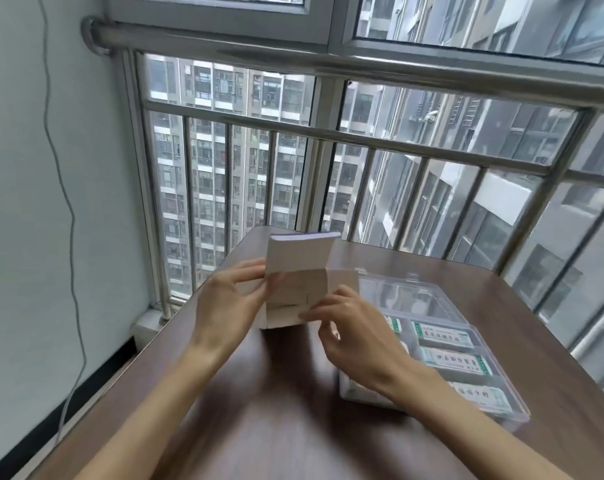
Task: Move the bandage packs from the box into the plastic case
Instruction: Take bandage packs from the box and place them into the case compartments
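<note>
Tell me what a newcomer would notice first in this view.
The pale cardboard box, held up over the middle of the brown table by the left hand and right hand. Next, the clear plastic case to its right, lid open, with green-printed bandage packs inside. Behind, a steel window railing.

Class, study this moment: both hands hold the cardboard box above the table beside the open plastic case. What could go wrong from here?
1. The box is held with its flaps open, so any packs left inside could spill onto the table.
2. The right hand works just above the plastic case; its wrist could knock the case or the bandage packs already in it.
</note>
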Tool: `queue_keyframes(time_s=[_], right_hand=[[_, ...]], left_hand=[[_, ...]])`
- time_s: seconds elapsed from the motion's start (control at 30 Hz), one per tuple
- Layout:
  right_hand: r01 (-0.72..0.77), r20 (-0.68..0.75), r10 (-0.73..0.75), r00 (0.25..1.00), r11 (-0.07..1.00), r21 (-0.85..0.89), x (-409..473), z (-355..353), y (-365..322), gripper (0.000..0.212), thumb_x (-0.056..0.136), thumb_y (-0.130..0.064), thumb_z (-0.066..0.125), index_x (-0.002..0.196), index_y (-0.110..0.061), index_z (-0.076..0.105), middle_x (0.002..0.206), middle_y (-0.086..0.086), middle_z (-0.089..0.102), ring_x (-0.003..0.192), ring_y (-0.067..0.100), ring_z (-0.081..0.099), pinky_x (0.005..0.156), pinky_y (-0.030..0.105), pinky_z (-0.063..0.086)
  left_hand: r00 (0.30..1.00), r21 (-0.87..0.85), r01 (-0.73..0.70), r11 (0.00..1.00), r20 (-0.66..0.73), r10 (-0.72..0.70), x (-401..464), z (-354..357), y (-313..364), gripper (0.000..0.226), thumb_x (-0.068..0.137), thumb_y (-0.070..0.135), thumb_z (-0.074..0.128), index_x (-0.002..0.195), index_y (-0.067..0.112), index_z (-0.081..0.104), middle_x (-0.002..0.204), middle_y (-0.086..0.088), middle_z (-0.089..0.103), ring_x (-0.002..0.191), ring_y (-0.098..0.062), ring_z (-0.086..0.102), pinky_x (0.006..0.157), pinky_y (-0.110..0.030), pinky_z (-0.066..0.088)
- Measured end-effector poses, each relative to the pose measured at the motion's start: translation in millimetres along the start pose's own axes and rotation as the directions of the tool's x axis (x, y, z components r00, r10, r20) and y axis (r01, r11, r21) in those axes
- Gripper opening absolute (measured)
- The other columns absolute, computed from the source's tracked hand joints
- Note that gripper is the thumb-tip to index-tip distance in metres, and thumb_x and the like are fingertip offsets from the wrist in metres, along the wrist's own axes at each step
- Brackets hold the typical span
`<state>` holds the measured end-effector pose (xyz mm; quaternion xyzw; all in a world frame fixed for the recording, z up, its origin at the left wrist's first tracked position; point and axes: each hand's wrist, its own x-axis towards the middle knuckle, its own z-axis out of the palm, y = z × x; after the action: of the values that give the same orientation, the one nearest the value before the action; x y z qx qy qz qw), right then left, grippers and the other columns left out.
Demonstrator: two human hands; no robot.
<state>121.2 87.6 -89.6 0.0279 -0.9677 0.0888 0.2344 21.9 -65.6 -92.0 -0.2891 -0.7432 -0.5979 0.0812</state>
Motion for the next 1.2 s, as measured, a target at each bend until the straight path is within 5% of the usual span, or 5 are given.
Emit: queue_keyframes(time_s=[0.23,0.4,0.63,1.03,1.2], right_hand=[[-0.136,0.418,0.166,0.893,0.985,-0.102,37,7,-35,0.035,0.092,-0.016,0.042,0.124,-0.003,0.044,0.129,0.021,0.05,0.115,0.038,0.049,0.09,0.04,0.043],[-0.14,0.504,0.175,0.846,0.984,-0.106,51,25,-36,0.066,0.097,-0.021,0.036,0.15,-0.007,-0.003,0.156,0.014,0.006,0.14,0.03,0.021,0.108,0.038,0.027],[-0.38,0.484,0.308,0.819,0.923,0.056,53,25,-42,0.047,0.096,-0.015,0.037,0.139,0.002,0.029,0.145,0.025,0.025,0.133,0.038,0.028,0.108,0.039,0.03],[-0.348,0.684,0.257,0.683,0.938,-0.005,64,30,-24,0.044,0.099,-0.017,0.03,0.141,-0.004,0.034,0.151,0.019,0.028,0.138,0.031,0.025,0.113,0.035,0.021],[-0.412,0.652,0.255,0.714,0.906,0.097,55,24,-18,0.04,0.096,-0.021,0.036,0.132,-0.009,0.046,0.137,0.014,0.049,0.125,0.032,0.044,0.104,0.036,0.037]], left_hand=[[0.996,-0.046,-0.08,0.996,0.042,0.082,-5,5,4,0.018,0.083,0.043,0.061,0.084,0.031,0.075,0.086,0.015,0.073,0.087,-0.004,0.068,0.084,-0.036,0.051],[0.993,-0.086,-0.118,0.989,-0.002,0.118,0,5,1,0.014,0.086,0.034,0.062,0.083,0.03,0.075,0.085,0.018,0.072,0.085,0.007,0.065,0.078,-0.016,0.049],[0.996,-0.093,-0.084,0.992,-0.014,0.083,10,-2,-3,0.011,0.087,0.032,0.064,0.08,0.04,0.069,0.069,0.039,0.062,0.081,0.019,0.061,0.074,-0.002,0.043],[0.99,0.033,-0.143,0.989,-0.006,0.143,10,1,-8,0.033,0.09,0.034,0.061,0.079,0.006,0.075,0.081,-0.006,0.073,0.086,-0.025,0.067,0.084,-0.044,0.049],[0.977,0.126,-0.182,0.975,-0.09,0.194,1,7,-8,0.032,0.092,0.036,0.06,0.081,0.009,0.075,0.08,0.0,0.073,0.078,-0.018,0.066,0.073,-0.039,0.048]])
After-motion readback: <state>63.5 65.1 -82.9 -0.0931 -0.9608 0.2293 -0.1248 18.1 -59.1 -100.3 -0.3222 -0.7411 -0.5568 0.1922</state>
